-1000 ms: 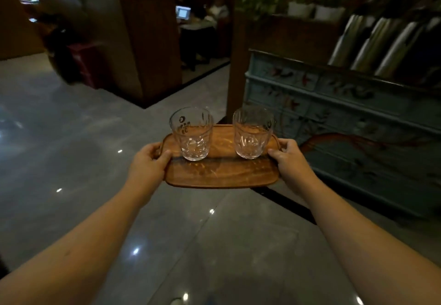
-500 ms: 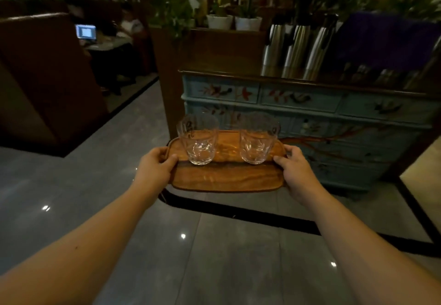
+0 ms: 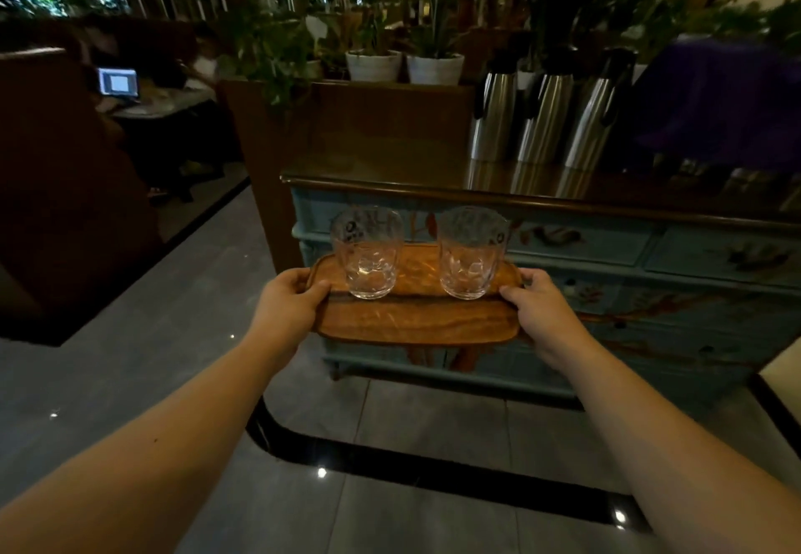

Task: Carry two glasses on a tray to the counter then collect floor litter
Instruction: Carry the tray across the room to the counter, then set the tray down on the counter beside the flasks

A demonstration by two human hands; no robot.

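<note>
A person holds a wooden tray (image 3: 416, 321) out in front with both bare arms stretched forward. The left hand (image 3: 288, 304) is clenched on the tray's left end, thumb lying over the rim, and the right hand (image 3: 539, 310) is clenched on the right end in the same way. Two clear glasses stand upright on the tray, apart from each other: the left glass (image 3: 367, 252) near the left hand, the right glass (image 3: 470, 252) near the right hand. Both look empty. The tray is in the air above the grey tiled floor (image 3: 411, 510), in front of a blue painted cabinet whose dark, shiny top serves as the desk (image 3: 411, 165); the tray sits lower than that top and does not touch it. Three steel flasks (image 3: 546, 115) stand in a row at the back of the desk, and two white plant pots (image 3: 403, 66) sit on a wooden ledge behind it.
</note>
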